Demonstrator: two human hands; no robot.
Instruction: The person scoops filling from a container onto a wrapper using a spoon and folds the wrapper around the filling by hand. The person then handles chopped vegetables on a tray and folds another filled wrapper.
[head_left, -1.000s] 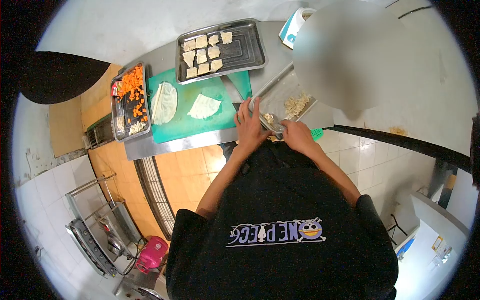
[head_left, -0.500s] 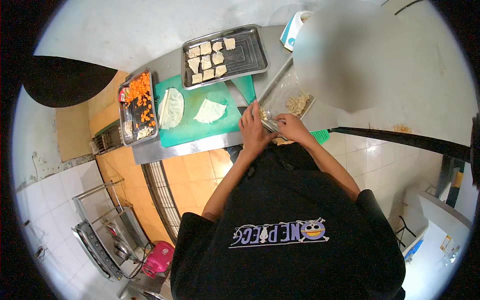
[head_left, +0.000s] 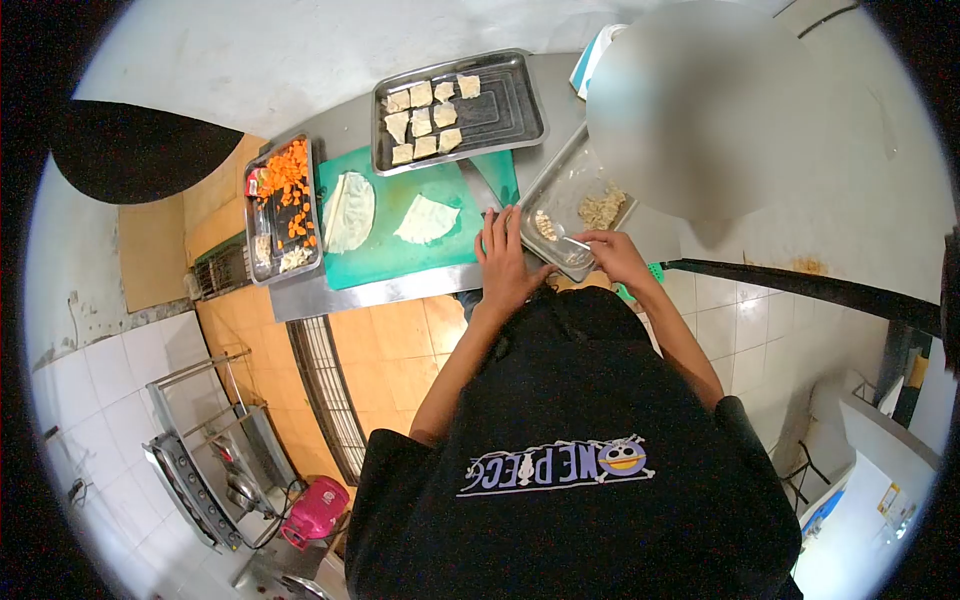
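My left hand (head_left: 508, 262) rests with its fingers over the near left edge of a metal tray (head_left: 546, 184). A spoon (head_left: 574, 242) is in my right hand (head_left: 618, 258), its tip inside that tray. A small pile of pale chopped bits (head_left: 545, 225) lies by the spoon, and a larger beige heap (head_left: 602, 208) is farther right in the tray. Left of my hands, a folded pale sheet (head_left: 350, 213) and a smaller pale piece (head_left: 427, 219) lie on a green cutting board (head_left: 385, 264). A knife (head_left: 481, 184) lies at the board's right, its handle partly behind my left hand.
A dark tray (head_left: 505, 111) with several dough pieces stands behind the board. At the left, another tray (head_left: 318, 225) holds chopped carrots (head_left: 290, 177) and white bits. A white and teal object (head_left: 590, 66) is at the back. A pink gas cylinder (head_left: 315, 511) stands low left.
My right hand has moved right, away from my left hand, and the spoon and small pile now show more clearly. The whole view has shifted slightly.
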